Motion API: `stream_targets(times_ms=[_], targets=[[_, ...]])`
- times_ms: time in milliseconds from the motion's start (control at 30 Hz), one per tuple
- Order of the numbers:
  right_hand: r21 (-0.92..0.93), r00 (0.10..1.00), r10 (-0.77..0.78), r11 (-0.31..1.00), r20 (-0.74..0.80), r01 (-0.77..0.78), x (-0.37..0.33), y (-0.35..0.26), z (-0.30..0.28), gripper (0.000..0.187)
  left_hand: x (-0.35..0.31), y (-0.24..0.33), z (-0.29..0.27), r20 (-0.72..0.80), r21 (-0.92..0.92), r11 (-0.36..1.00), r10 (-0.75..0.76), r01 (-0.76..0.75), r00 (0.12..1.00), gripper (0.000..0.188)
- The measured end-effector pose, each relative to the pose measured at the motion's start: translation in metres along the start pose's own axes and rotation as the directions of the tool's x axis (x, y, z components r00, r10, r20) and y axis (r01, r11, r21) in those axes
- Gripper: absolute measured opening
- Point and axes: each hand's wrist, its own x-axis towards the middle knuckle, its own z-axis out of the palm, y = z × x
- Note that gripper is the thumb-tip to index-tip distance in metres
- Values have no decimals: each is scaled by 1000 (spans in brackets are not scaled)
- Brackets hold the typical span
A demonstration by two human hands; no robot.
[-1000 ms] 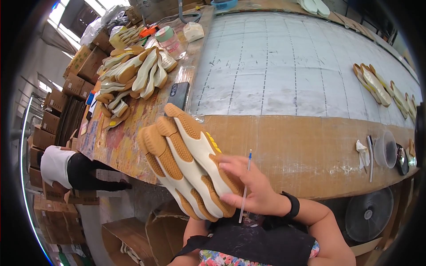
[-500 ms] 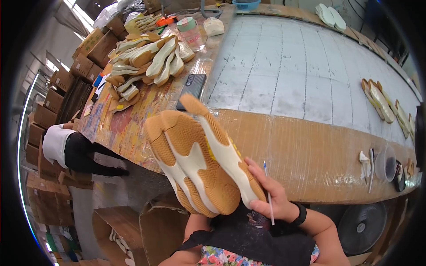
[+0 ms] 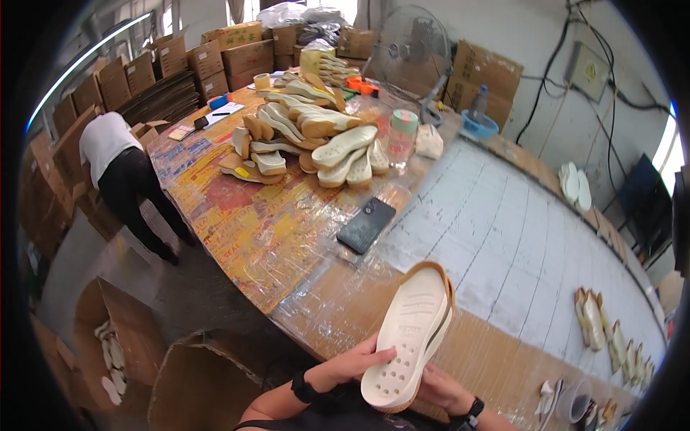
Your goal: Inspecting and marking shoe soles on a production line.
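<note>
I hold a small stack of shoe soles (image 3: 413, 316) low in front of me, cream inner side up, with small holes at the near end. A brown rim edges the far end. My left hand (image 3: 353, 361) grips the near left side, its thumb lying on the cream surface. From the right, my right hand (image 3: 440, 388) clasps the stack's side and underside, and its fingers are partly hidden. A dark phone (image 3: 366, 225) lies on the table beyond the soles. Farther off is a heap of similar soles (image 3: 316, 133).
A lidded clear jar (image 3: 401, 140) stands beside the heap. More soles (image 3: 591, 320) stand on the white gridded surface (image 3: 496, 208) at right. Open cardboard boxes (image 3: 205, 384) sit below the table's left edge. Another person (image 3: 129, 161) bends over at far left.
The soles have turned from brown tread facing me to cream side up. My left hand now shows on them. The white stick by my right hand is out of sight. My view has swung.
</note>
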Motion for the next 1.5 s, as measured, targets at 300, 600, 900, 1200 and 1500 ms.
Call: stream_targets(times_ms=[300,600,900,1200,1500], targets=[[-153,959,-155,969,236,194,139,-131,59,64,-20,24,-55,-470,-363,796,293,-485,833,46],[-542,730,-634,531,255,651,271,-286,215,50,3,-14,-67,-566,140,867,467,-479,679,28],[-874,809,-584,362,58,324,160,-155,-15,30,11,-41,-56,-377,727,630,699,-273,608,9],[-930,35,-937,339,-347,-141,-32,-130,-222,17,16,-36,-47,-242,918,380,762,-112,601,9],[-888,146,-876,459,-460,-44,-64,-103,-242,19,26,-42,-41,-208,947,315,742,-58,638,8]])
